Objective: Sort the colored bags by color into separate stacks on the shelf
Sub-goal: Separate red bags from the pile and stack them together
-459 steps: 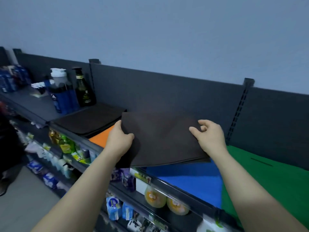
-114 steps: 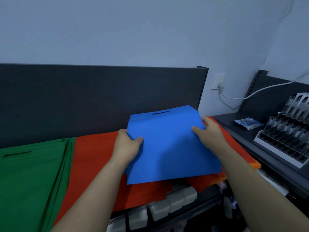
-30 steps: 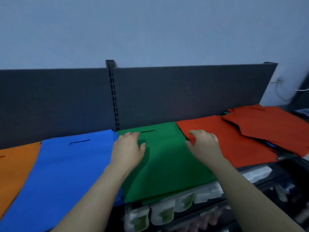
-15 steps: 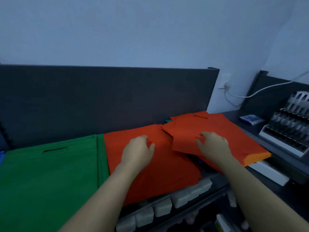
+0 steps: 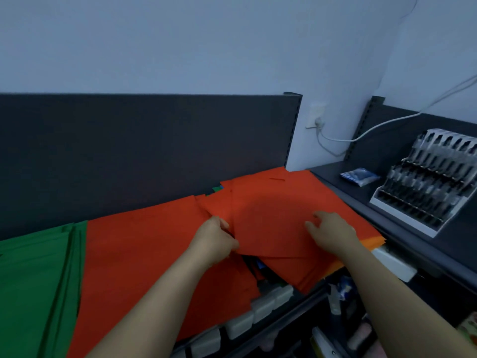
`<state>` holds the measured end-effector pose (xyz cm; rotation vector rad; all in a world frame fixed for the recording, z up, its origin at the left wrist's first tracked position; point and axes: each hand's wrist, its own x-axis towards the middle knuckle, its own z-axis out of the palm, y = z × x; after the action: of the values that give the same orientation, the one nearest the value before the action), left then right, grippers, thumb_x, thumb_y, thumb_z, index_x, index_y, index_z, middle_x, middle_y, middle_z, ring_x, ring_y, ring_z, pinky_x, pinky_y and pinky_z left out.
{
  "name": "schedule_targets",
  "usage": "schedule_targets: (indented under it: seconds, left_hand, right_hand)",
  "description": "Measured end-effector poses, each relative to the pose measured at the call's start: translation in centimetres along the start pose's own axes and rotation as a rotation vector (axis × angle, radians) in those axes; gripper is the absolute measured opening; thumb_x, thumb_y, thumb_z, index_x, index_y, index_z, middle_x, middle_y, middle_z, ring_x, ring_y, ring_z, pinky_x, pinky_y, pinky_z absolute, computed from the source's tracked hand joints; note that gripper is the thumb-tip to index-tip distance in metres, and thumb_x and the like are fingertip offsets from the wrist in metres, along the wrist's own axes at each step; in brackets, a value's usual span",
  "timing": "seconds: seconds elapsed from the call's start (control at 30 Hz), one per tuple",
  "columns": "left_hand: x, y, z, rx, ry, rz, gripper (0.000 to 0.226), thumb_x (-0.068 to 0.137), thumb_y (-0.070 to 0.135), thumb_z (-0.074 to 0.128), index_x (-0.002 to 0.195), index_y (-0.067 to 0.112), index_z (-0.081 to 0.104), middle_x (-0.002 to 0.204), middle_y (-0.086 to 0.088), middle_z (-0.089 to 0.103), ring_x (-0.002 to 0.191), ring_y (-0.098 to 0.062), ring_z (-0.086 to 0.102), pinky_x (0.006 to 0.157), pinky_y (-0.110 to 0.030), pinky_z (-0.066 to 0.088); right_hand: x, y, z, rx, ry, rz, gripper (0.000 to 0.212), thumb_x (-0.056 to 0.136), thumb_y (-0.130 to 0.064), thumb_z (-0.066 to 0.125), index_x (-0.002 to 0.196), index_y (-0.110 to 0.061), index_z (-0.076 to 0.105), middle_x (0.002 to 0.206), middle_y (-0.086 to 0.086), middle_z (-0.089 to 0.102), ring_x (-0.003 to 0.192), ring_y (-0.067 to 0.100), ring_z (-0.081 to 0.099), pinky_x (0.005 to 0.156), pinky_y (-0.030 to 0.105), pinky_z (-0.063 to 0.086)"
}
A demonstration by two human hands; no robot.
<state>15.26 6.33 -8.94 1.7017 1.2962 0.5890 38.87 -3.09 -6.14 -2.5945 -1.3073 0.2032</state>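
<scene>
A red bag [image 5: 273,215] tops the mixed pile at the right end of the shelf. My left hand [image 5: 214,239] pinches its left edge and lifts it slightly. My right hand [image 5: 330,231] rests flat on its right part with the fingers spread. To the left of the pile lies a stack of red bags [image 5: 144,254], and left of that a stack of green bags [image 5: 36,280]. An orange bag [image 5: 371,242] sticks out under the pile at its right corner. A sliver of green [image 5: 216,188] shows at the pile's back, and dark and blue bits [image 5: 259,264] show under the lifted edge.
A dark back panel [image 5: 144,151] runs behind the shelf. On the side shelf at the right stand a display rack of small dark items [image 5: 428,182] and a blue packet [image 5: 360,175]. A white cable [image 5: 366,130] hangs from a wall socket. Below the shelf edge sit white boxes [image 5: 258,311].
My view has shifted slightly right, towards the mixed pile. My left hand went from lying flat on the red stack to pinching the top red bag's left edge. My right hand stays on that bag.
</scene>
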Motion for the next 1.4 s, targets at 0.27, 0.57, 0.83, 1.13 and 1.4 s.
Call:
schedule_targets:
  seconds: [0.27, 0.57, 0.83, 1.13, 1.4]
  left_hand:
    - [1.7, 0.2, 0.9, -0.148, 0.061, -0.063, 0.033, 0.087, 0.026, 0.066, 0.113, 0.005, 0.062, 0.111, -0.010, 0.067, 0.094, -0.025, 0.065, 0.080, -0.031, 0.053]
    - [2.0, 0.5, -0.7, -0.185, 0.278, -0.087, 0.040, 0.076, 0.011, 0.075, 0.107, 0.013, 0.050, 0.095, -0.003, 0.061, 0.088, -0.024, 0.061, 0.078, -0.030, 0.048]
    - [2.0, -0.1, -0.7, -0.319, 0.159, -0.186, 0.038, 0.084, 0.009, 0.067, 0.120, 0.002, 0.055, 0.110, -0.015, 0.063, 0.089, -0.029, 0.065, 0.064, -0.036, 0.058]
    - [1.4, -0.4, -0.8, -0.280, 0.181, -0.174, 0.038, 0.080, 0.007, 0.070, 0.114, 0.005, 0.054, 0.110, -0.011, 0.061, 0.096, -0.029, 0.061, 0.083, -0.035, 0.051]
    - [0.4, -0.8, -0.7, -0.352, 0.018, -0.215, 0.044, 0.080, 0.011, 0.073, 0.117, 0.010, 0.049, 0.111, -0.010, 0.062, 0.097, -0.028, 0.063, 0.085, -0.040, 0.054]
  right_hand:
    - [0.1, -0.2, 0.3, -0.054, -0.103, -0.141, 0.023, 0.085, -0.041, 0.055, 0.106, -0.035, 0.062, 0.114, -0.001, 0.055, 0.111, 0.024, 0.054, 0.099, 0.039, 0.040]
    - [1.6, 0.7, -0.1, -0.042, -0.047, -0.037, 0.043, 0.090, -0.041, 0.050, 0.124, -0.016, 0.052, 0.125, 0.005, 0.058, 0.114, 0.027, 0.053, 0.099, 0.041, 0.040]
    - [2.0, -0.3, 0.0, 0.114, 0.047, -0.073, 0.047, 0.095, -0.033, 0.049, 0.137, -0.012, 0.043, 0.125, 0.008, 0.058, 0.112, 0.027, 0.056, 0.094, 0.038, 0.046]
    - [1.4, 0.3, 0.2, 0.217, 0.014, -0.105, 0.049, 0.093, -0.033, 0.055, 0.138, -0.016, 0.045, 0.120, 0.001, 0.060, 0.108, 0.022, 0.057, 0.091, 0.038, 0.049]
    - [2.4, 0.9, 0.1, 0.166, -0.085, 0.033, 0.058, 0.092, -0.052, 0.047, 0.133, -0.011, 0.043, 0.129, 0.008, 0.054, 0.114, 0.028, 0.053, 0.100, 0.047, 0.043]
